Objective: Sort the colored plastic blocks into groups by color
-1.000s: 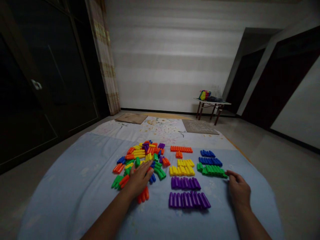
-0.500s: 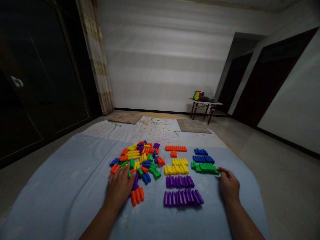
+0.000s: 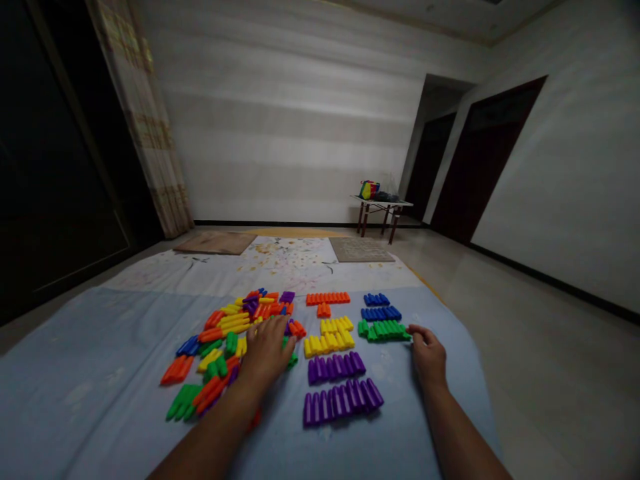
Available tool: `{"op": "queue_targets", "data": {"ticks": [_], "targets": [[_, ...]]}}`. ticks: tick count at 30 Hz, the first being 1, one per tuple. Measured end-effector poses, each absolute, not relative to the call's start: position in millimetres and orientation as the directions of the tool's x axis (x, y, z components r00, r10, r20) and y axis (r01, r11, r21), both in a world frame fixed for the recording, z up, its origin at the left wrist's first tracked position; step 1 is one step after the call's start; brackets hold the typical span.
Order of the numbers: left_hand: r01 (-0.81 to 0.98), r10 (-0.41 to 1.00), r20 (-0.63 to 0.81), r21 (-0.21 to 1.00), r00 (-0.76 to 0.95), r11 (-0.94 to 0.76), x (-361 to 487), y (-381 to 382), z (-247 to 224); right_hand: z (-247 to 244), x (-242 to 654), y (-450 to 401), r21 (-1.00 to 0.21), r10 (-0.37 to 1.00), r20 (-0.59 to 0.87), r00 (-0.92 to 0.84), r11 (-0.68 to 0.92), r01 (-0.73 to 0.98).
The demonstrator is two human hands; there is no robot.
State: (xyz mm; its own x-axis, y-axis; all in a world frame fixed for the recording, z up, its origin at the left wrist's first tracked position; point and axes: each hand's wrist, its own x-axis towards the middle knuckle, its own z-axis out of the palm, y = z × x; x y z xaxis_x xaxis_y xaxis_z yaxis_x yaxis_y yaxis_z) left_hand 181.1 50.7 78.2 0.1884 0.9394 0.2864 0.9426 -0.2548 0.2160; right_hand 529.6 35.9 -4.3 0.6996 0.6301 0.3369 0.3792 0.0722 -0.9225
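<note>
My left hand [image 3: 267,350] lies over a mixed heap of bullet-shaped plastic pieces, its fingers loosely bent and its fingertips partly hidden among them. Orange pieces [image 3: 177,370], green pieces [image 3: 184,401] and yellow pieces [image 3: 234,323] show around it. On the right, my right hand [image 3: 429,353] is closed, thumb and forefinger pinched at the right end of a row of green pieces [image 3: 384,331]. Beside the heap stand sorted rows: orange pieces [image 3: 327,298], yellow pieces [image 3: 329,343], purple pieces [image 3: 343,403] and blue pieces [image 3: 381,313].
A light blue cloth [image 3: 110,373] covers the near surface, with a white floral cloth [image 3: 295,260] beyond. Two flat boards lie at the far side, a brown one [image 3: 216,243] and a greyish one [image 3: 361,250]. A small table [image 3: 383,201] with a colourful bag stands by the wall.
The view has turned right. My left hand has moved rightward across the heap, uncovering green and orange pieces at its near left. My right hand stays at the green row's end.
</note>
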Motion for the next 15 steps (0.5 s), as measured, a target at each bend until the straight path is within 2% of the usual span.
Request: {"op": "queue_targets", "data": {"ticks": [3,8,15], "targets": [[0.953,0.962,0.170,0.178,0.216,-0.245,197.7,72.1,80.6,-3.6,529.2,35.0,-0.923,0.628,0.337,0.701,0.076,0.376],[0.950,0.966,0.104,0.181,0.237,-0.253,202.7,89.6,74.9,-2.7,528.4,34.8,-0.920,0.631,0.338,0.698,0.065,0.386],[0.933,0.981,0.065,0.305,0.183,-0.194,195.4,113.8,70.3,-1.0,525.5,37.1,-0.920,0.633,0.343,0.694,0.076,0.385]]}}
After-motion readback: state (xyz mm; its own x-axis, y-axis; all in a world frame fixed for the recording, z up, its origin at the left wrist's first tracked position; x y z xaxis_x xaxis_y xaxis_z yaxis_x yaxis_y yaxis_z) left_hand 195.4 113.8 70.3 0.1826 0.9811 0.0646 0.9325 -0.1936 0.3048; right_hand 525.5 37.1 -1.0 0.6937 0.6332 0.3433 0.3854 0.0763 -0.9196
